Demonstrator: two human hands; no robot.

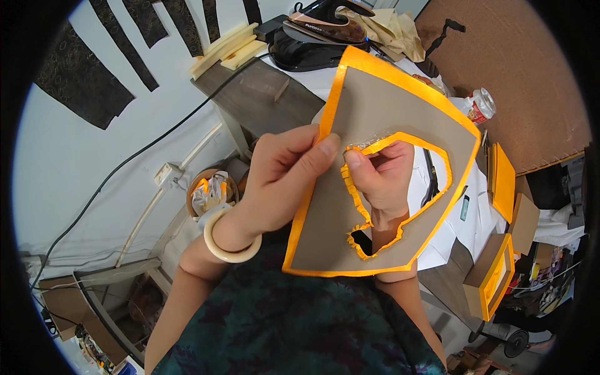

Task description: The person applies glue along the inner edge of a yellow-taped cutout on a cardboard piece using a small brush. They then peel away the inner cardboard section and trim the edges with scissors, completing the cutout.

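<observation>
A grey-brown cardboard panel [323,234] is held up before me, tilted. Shiny yellow-orange fabric edging [412,84] wraps its outer rim. An irregular opening is cut in its middle, and small snipped tabs of yellow fabric [354,187] fold over the opening's edge. My left hand [286,178], with a cream bangle [255,251] at the wrist, pinches the panel's left edge between thumb and fingers. My right hand [389,183] comes through the opening from behind. Its thumb presses the upper-left edge of the opening, with the fingers partly hidden. Near that thumb the board looks wet and glossy.
A steam iron [328,23] sits on its black base at the back of the table [253,89]. Black scissors [430,178] lie on white paper behind the panel. Yellow-edged boxes [490,276] stand at right. A black cable [154,145] crosses the left, above a waste bin [191,197].
</observation>
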